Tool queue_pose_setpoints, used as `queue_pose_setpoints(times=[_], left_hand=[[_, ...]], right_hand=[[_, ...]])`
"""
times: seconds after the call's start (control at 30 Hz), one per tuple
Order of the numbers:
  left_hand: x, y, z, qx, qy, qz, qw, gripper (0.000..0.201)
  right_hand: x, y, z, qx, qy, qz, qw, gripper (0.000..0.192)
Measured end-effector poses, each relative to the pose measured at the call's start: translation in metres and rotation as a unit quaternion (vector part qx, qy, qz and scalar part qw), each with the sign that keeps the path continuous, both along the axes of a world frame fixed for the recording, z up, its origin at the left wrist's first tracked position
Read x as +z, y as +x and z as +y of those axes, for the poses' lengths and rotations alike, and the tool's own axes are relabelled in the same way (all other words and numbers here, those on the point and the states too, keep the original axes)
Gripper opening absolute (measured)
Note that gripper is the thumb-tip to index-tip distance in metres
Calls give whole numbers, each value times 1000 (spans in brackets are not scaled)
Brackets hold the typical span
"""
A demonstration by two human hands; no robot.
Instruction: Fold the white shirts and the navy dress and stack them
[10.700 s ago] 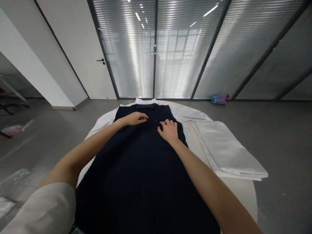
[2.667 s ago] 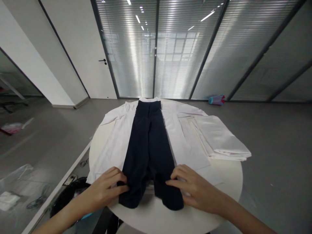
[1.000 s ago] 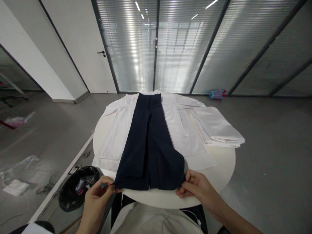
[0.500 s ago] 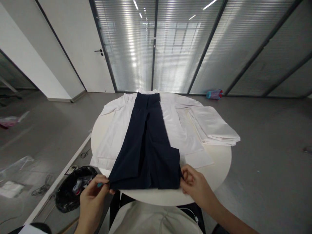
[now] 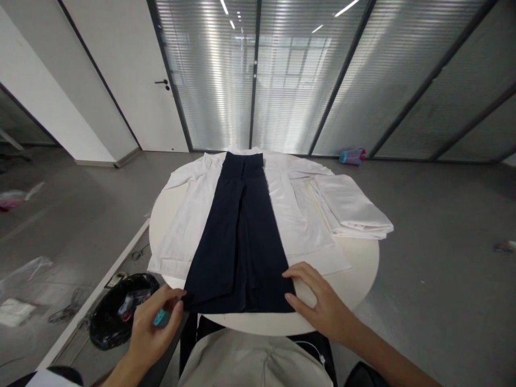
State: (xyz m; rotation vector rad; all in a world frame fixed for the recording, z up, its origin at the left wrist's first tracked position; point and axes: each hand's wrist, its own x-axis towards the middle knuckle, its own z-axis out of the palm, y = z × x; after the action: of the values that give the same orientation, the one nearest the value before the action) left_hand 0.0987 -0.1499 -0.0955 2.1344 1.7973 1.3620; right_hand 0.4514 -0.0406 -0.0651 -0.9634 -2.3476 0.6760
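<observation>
Dark navy trousers (image 5: pixel 242 236) lay stretched lengthwise down the middle of a round white counter (image 5: pixel 363 263), on top of spread white garments (image 5: pixel 189 220), as a person worked at the hem end nearest the body. The left hand (image 5: pixel 155 325) was curled at the hem's left corner, though whether it pinched the cloth could not be told. The right hand (image 5: pixel 318 301) lay spread, fingers flat beside the right corner. The smoothing step looked nearly finished; a fold would call for gripping both corners.
</observation>
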Motion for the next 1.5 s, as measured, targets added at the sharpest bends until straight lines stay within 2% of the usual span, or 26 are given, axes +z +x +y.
queue_pose_setpoints(times=[0.1, 0.17, 0.23, 0.27, 0.33, 0.4, 0.43, 0.5, 0.57, 0.63, 0.73, 0.8, 0.87, 0.97, 1.07, 1.17, 1.27, 1.4, 1.5], left_hand=[[12, -1, 10, -47, 21, 88, 995, 28], [15, 3, 19, -105, -16, 171, 980, 48], [13, 6, 26, -160, -64, 250, 953, 67], [12, 8, 28, -183, -81, 282, 938, 73], [9, 8, 31, -218, -102, 323, 915, 77], [10, 7, 31, -248, -116, 335, 902, 75], [11, 6, 31, -265, -120, 331, 898, 73], [17, 9, 32, -288, -119, 308, 899, 70], [21, 16, 36, -282, -118, 274, 912, 72], [23, 27, 40, -279, -128, 255, 917, 80], [22, 37, 45, -333, -153, 270, 891, 87], [23, 33, 44, -377, -168, 273, 869, 86], [27, 22, 41, -399, -179, 258, 862, 81], [36, -3, 36, -361, -172, 223, 889, 71], [42, -22, 32, -309, -167, 204, 914, 78], [40, -29, 28, -295, -187, 204, 915, 86], [31, -32, 24, -275, -188, 214, 918, 89], [21, -42, 22, -251, -179, 201, 930, 73], [23, -51, 24, -256, -184, 175, 933, 54]], right_hand=[[-1, -7, 2, 88, 44, -60, 993, 37], [-2, -9, 2, 159, 74, -79, 981, 31], [-3, -10, 3, 176, 97, -65, 978, 27], [-3, -9, 4, 166, 105, -61, 979, 32], [-1, -10, 7, 145, 112, -75, 980, 54], [2, -13, 9, 180, 104, -106, 972, 77], [3, -16, 9, 216, 94, -115, 965, 78], [6, -23, 9, 275, 77, -105, 953, 60], [7, -29, 8, 260, 70, -81, 960, 44], [9, -32, 6, 231, 61, -77, 968, 45], [16, -29, 2, 266, 23, -99, 959, 53], [23, -21, 1, 299, -9, -83, 951, 46], [27, -9, 3, 287, -21, -55, 956, 35], [25, 10, 12, 218, 33, -73, 973, 45], [16, 22, 21, 180, 89, -137, 970, 57], [9, 24, 24, 187, 104, -156, 964, 53], [7, 21, 24, 196, 125, -138, 963, 43], [1, 19, 25, 210, 129, -106, 964, 36], [-1, 19, 27, 214, 115, -103, 965, 35]])
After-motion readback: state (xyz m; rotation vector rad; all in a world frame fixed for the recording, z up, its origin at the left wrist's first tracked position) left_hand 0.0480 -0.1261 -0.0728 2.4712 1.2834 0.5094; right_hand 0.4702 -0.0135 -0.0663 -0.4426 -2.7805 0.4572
